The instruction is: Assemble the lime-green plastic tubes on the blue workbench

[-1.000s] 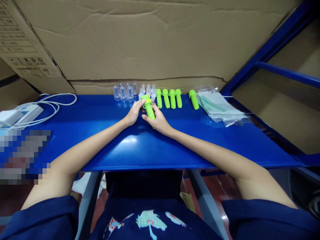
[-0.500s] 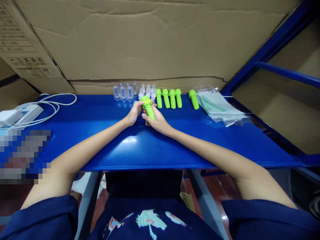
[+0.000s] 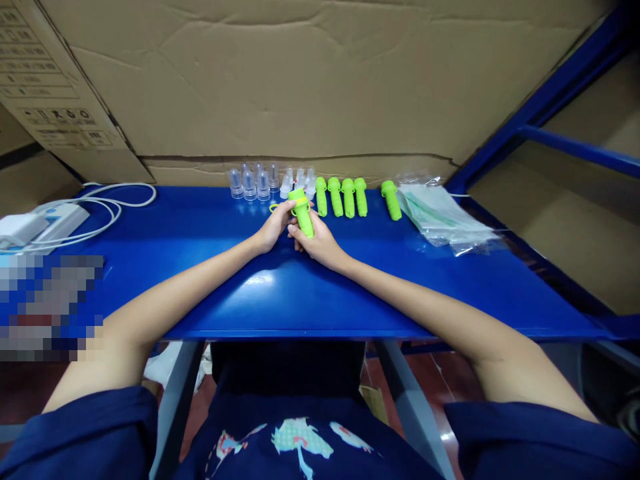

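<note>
At the far left of the blue counter (image 3: pixel 200 280) lie a white device (image 3: pixel 47 223) and a looped white cable (image 3: pixel 117 200), with a blurred patch in front of them. Further along, near the back edge, stands a cluster of clear caps (image 3: pixel 253 181), and just beside it a few small white pieces (image 3: pixel 299 180). In front of these the left hand (image 3: pixel 273 227) rests on the counter, its fingers (image 3: pixel 286 208) curled and touching the upper end of a green torch (image 3: pixel 303 212), where a thin yellow loop shows. The torch is held tilted just above the counter, between both hands. The right hand (image 3: pixel 320 243) holds its lower body, the fingers wrapped and pressed around it. To the right of the hands four more green torches (image 3: pixel 341 196) lie side by side near the back edge, and a fifth (image 3: pixel 391 199) lies a little apart from them. Beyond it is a pile of clear bags (image 3: pixel 440 217) with pale green contents. Brown cardboard (image 3: pixel 300 87) stands behind the counter, and a blue frame (image 3: pixel 550 100) rises at the right.
</note>
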`<state>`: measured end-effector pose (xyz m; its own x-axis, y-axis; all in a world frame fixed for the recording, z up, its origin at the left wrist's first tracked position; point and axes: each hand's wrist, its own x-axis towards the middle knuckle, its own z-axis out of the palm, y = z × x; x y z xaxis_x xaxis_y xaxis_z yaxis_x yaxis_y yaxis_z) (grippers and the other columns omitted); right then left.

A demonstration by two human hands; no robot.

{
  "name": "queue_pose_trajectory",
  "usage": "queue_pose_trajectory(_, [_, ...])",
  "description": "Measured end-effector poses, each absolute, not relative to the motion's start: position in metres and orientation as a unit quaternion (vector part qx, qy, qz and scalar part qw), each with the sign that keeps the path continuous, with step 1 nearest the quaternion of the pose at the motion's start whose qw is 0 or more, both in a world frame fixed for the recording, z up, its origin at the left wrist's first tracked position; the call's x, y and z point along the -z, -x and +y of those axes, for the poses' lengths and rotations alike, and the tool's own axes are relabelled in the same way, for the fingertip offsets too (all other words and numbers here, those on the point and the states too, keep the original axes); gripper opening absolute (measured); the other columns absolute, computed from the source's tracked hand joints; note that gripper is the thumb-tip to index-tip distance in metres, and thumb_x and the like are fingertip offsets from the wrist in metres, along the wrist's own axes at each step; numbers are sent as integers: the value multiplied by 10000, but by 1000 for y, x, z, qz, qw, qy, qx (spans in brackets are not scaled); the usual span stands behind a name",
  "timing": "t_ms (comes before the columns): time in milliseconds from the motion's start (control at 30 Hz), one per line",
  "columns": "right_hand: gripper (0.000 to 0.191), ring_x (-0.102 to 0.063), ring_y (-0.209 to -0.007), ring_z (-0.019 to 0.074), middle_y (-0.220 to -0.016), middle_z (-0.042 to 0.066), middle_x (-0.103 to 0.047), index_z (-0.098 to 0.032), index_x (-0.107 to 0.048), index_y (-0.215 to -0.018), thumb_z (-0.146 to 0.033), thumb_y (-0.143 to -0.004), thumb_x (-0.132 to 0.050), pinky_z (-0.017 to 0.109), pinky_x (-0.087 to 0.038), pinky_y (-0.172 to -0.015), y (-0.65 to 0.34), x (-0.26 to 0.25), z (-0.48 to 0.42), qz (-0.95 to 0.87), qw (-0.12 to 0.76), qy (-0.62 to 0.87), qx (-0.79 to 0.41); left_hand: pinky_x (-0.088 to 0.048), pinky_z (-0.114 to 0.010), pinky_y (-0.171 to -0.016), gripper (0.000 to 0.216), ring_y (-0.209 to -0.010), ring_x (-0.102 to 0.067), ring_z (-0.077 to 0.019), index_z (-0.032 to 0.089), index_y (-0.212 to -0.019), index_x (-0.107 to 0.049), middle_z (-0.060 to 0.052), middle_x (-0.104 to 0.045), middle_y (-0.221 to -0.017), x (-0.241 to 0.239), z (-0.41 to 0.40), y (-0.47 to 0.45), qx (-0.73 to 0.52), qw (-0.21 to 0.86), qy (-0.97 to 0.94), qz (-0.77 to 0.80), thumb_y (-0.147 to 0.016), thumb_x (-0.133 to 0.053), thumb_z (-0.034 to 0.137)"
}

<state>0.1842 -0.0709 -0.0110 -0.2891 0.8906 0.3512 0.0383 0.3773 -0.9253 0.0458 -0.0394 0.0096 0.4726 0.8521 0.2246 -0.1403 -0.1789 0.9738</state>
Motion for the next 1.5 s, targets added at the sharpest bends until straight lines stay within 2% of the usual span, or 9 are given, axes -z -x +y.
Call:
queue_pose_trajectory(133, [435, -532, -513, 100, -809, -24, -600, -244, -463, -997, -564, -847, -717, 284, -483, -488, -184, 12, -71, -680, 481, 347, -430, -456, -319, -395, 671, -508, -627, -214, 168, -1166, -660, -80, -684, -728, -7, -37, -46, -395, 599, -641, 272, -920, -331, 699])
queue_pose_trajectory(233, [408, -537, -523, 100, -842, -14, -592, -239, -476, -1023, -532, -860, -709, 294, -501, -515, -184, 12, -71, -687, 480, 350, -418, -453, -321, -404, 693, -545, -641, -227, 162, -1182, -657, -94, -692, -762, -8, -36, -44, -396, 607, -633, 272, -915, -339, 716])
queue_pose_trajectory(433, [385, -547, -538, 106, -848, -11, -595, -228, -495, -1081, -476, -870, -701, 299, -527, -545, -186, 12, -70, -699, 470, 352, -407, -434, -293, -415, 602, -532, -602, -190, 147, -1157, -647, -104, -733, -855, -18, -43, -46, -409, 637, -585, 291, -946, -344, 623])
queue_pose_trajectory(667, [350, -580, -558, 119, -907, 20, -621, -216, -502, -1141, -392, -892, -673, 324, -556, -581, -187, 12, -70, -710, 459, 365, -391, -432, -248, -421, 527, -568, -620, -174, 119, -1228, -624, -107, -755, -948, -31, -53, -49, -424, 655, -545, 307, -966, -323, 464])
queue_pose_trajectory(867, [321, -593, -568, 124, -901, 13, -643, -224, -491, -1104, -388, -895, -670, 341, -561, -608, -186, 11, -72, -719, 458, 366, -373, -438, -251, -390, 485, -484, -579, -151, 111, -1206, -632, -91, -756, -921, -33, -56, -51, -408, 655, -550, 319, -921, -378, 409])
queue_pose_trajectory(1033, [275, -589, -564, 135, -825, -4, -627, -227, -479, -1055, -369, -898, -655, 356, -549, -627, -187, 10, -73, -723, 455, 365, -369, -478, -246, -425, 420, -550, -634, -164, 126, -1124, -645, -87, -757, -924, -33, -56, -50, -420, 653, -537, 329, -905, -409, 395])
queue_pose_trajectory(1200, [242, -590, -559, 140, -832, 0, -624, -228, -479, -1071, -321, -905, -628, 360, -542, -623, -187, 10, -73, -725, 456, 363, -366, -485, -251, -420, 377, -581, -657, -181, 129, -1053, -650, -89, -755, -905, -33, -55, -50, -426, 656, -530, 329, -894, -423, 386])
queue_pose_trajectory(1367, [272, -597, -570, 148, -855, 9, -634, -229, -482, -1068, -367, -900, -645, 365, -548, -627, -186, 12, -72, -733, 459, 352, -357, -443, -225, -380, 351, -472, -585, -142, 134, -969, -662, -51, -704, -726, -33, -57, -53, -449, 638, -522, 344, -900, -493, 434])
queue_pose_trajectory(1500, [234, -600, -586, 146, -868, 11, -639, -226, -492, -1062, -321, -899, -630, 353, -553, -636, -186, 11, -72, -738, 447, 366, -347, -442, -209, -388, 355, -446, -577, -130, 142, -918, -663, -27, -663, -647, -29, -57, -56, -458, 626, -511, 371, -901, -562, 482])
